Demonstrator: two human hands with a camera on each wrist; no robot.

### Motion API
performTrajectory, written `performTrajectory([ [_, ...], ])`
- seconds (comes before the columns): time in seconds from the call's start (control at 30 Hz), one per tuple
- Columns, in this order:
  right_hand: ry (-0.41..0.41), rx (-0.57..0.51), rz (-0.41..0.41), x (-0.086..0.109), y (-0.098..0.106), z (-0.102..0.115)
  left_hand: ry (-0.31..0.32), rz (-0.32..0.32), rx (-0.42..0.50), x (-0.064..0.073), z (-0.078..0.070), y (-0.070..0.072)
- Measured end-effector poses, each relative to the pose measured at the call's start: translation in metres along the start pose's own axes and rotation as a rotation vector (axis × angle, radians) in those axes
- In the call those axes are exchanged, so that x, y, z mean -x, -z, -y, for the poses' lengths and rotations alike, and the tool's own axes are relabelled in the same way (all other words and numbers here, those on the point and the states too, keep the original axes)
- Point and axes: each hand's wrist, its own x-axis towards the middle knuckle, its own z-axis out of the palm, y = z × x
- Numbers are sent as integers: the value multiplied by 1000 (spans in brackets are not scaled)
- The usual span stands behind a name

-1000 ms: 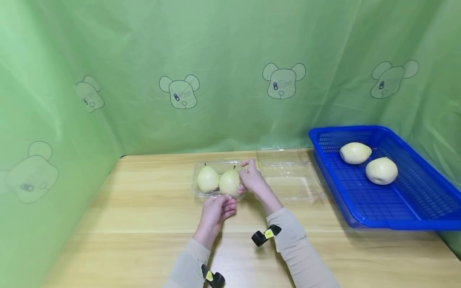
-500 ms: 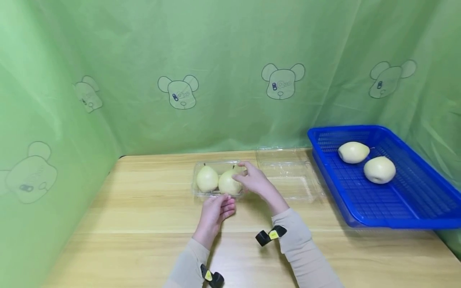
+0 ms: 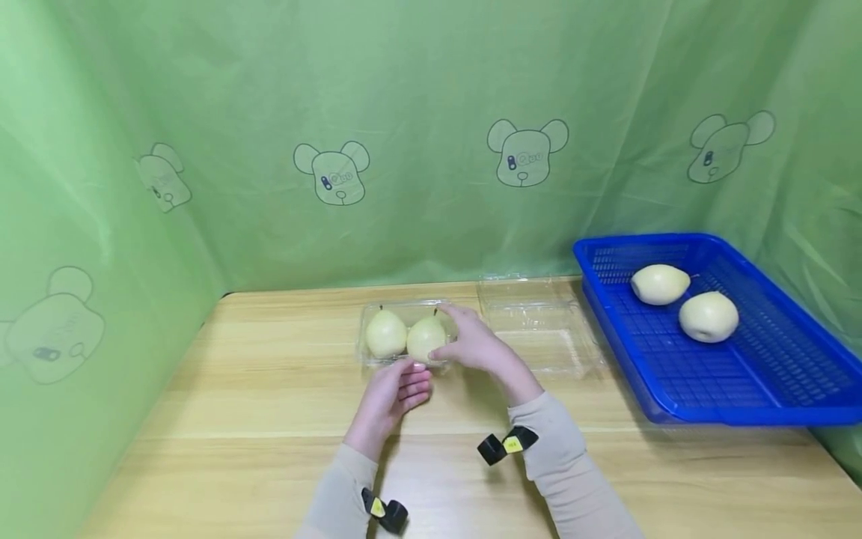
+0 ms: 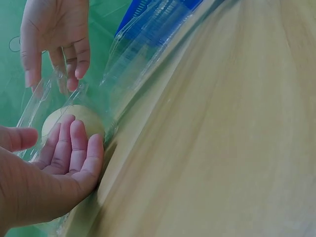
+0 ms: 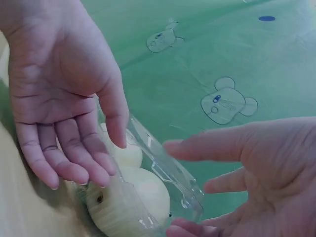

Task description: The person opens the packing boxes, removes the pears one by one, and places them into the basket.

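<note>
Two pale yellow pears, a left pear [image 3: 387,335] and a right pear [image 3: 427,340], sit side by side in a clear plastic box [image 3: 361,346] on the table. Whether a lid covers them I cannot tell. My left hand [image 3: 390,393] is at the box's front edge, its fingers loosely bent and holding nothing. At the right end, my right hand [image 3: 477,343] has thumb and fingers spread about the box beside the right pear. The right wrist view shows this right hand [image 5: 266,173] by the plastic rim, fingers apart; any contact there is unclear.
To the right of the hands lies a second clear plastic box [image 3: 539,340], its hinged lid raised at the back. A blue basket [image 3: 622,352] with two more pears [image 3: 660,284] stands at the right. A green curtain [image 3: 417,224] closes off the back.
My right hand's thumb has come down toward the box's front edge, and its fingers have spread. My left hand has shifted slightly left. The pears and both boxes look nearly unmoved.
</note>
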Motion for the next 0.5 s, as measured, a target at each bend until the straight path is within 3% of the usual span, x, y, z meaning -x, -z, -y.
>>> performTrajectory([
  [0.23,-17,107,-73,2,-13,4,6,17,18,0,-2,2],
  [0.5,34,227,-139,3,-20,2,0,17,15,-1,0,3],
])
